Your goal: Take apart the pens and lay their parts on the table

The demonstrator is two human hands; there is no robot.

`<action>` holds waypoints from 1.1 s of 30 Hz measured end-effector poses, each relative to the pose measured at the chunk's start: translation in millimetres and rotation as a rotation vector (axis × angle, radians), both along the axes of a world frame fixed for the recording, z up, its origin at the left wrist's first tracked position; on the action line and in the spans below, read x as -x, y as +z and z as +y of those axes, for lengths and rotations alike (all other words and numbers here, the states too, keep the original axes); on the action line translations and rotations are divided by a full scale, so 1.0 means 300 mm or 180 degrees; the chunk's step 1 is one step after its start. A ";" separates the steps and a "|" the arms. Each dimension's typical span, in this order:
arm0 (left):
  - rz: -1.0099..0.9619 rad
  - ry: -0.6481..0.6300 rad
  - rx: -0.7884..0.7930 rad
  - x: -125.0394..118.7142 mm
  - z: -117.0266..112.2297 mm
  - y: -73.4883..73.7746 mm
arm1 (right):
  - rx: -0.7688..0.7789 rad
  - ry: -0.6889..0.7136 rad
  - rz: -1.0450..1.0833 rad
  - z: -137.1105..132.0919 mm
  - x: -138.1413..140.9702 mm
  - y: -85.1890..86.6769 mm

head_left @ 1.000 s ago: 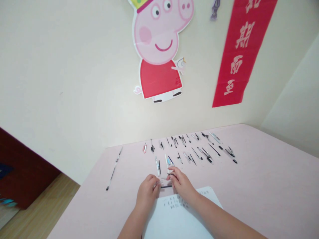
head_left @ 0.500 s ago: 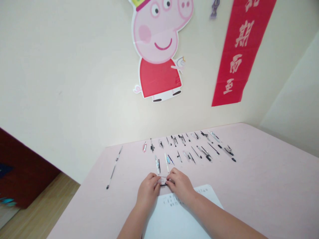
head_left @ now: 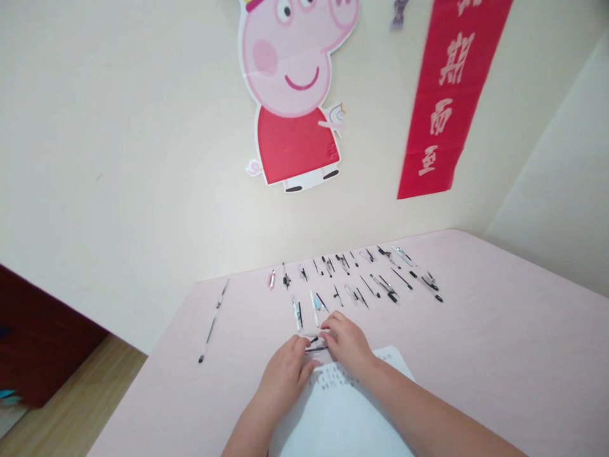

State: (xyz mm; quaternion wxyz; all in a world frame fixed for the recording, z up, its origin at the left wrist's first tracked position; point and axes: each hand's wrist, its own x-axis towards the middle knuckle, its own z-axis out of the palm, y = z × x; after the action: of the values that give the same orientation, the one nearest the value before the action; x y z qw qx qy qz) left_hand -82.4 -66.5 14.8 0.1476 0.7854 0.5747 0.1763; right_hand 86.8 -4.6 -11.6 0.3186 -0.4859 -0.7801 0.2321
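My left hand point(head_left: 285, 371) and my right hand point(head_left: 348, 343) meet over the pink table point(head_left: 499, 355), just beyond a white sheet of paper point(head_left: 342, 419) with small scribbles. Both hands have their fingers pinched on a small pen part point(head_left: 314, 343), a clear and black piece held between them. Right beyond the fingertips lie a clear pen barrel point(head_left: 297, 312) and a white and blue pen piece point(head_left: 314, 306).
Several taken-apart pens and pen parts point(head_left: 375, 279) lie in two rows near the table's far edge. One whole black pen point(head_left: 212, 322) lies alone at the left. A cartoon pig sticker point(head_left: 295, 95) and a red banner point(head_left: 445, 95) hang on the wall behind.
My hands came together on the small pen part; the left hand has slid slightly nearer to me. The view has tilted a little, shifting everything up and left.
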 end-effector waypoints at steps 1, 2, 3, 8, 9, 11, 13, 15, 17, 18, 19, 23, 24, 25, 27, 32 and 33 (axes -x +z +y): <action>-0.0012 0.0001 0.0042 -0.003 0.000 -0.003 | 0.0015 -0.0036 0.0019 0.007 -0.009 0.001; -0.0026 -0.0013 0.0082 -0.004 0.001 -0.006 | 0.0037 -0.0070 0.0034 0.013 -0.017 0.001; -0.0042 -0.0045 0.0111 -0.003 0.003 -0.010 | 0.0063 -0.0096 0.0039 0.020 -0.023 0.001; -0.0010 -0.0224 0.0040 0.006 0.013 -0.016 | 0.0143 -0.0078 0.0026 0.033 -0.031 -0.004; 0.0061 -0.0218 0.0012 0.005 0.013 -0.015 | 0.0162 -0.0052 0.0011 0.033 -0.030 -0.004; 0.0243 -0.0199 -0.0056 -0.004 0.013 -0.012 | 0.0206 -0.0007 -0.0036 0.030 -0.028 -0.004; 0.0419 -0.0180 -0.0130 -0.015 0.012 -0.009 | 0.0240 0.0023 -0.0070 0.028 -0.027 -0.004; 0.0540 -0.0174 -0.0183 -0.023 0.012 -0.008 | 0.0251 0.0047 -0.0075 0.026 -0.028 -0.004; 0.0607 -0.0171 -0.0191 -0.024 0.015 -0.007 | 0.0246 0.0094 -0.0070 0.026 -0.028 -0.006; 0.0619 -0.0171 -0.0188 -0.022 0.017 -0.007 | 0.0243 0.0118 -0.0071 0.026 -0.028 -0.007; 0.0617 -0.0174 -0.0187 -0.018 0.020 -0.008 | 0.0237 0.0145 -0.0074 0.026 -0.028 -0.009; 0.0518 -0.0212 -0.0197 0.001 0.029 -0.008 | 0.0215 0.0229 -0.0099 0.029 -0.024 -0.018; 0.0480 -0.0216 -0.0186 0.005 0.030 -0.008 | 0.0211 0.0245 -0.0106 0.030 -0.023 -0.020; 0.0441 -0.0213 -0.0171 0.008 0.029 -0.007 | 0.0208 0.0255 -0.0117 0.031 -0.023 -0.022; 0.0386 -0.0187 -0.0140 0.013 0.027 -0.004 | 0.0203 0.0257 -0.0144 0.032 -0.022 -0.024; 0.0442 -0.0120 -0.0095 0.010 0.020 0.013 | 0.0217 0.0244 -0.0190 0.029 -0.022 -0.018; 0.0459 -0.0126 -0.0092 0.008 0.019 0.015 | 0.0213 0.0249 -0.0190 0.028 -0.022 -0.017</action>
State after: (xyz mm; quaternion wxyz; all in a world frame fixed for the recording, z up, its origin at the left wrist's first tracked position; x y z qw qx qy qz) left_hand -84.8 -60.7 19.2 0.0979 0.8093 0.5656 0.1246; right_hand 93.3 3.8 -16.8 0.2694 -0.4722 -0.7994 0.2558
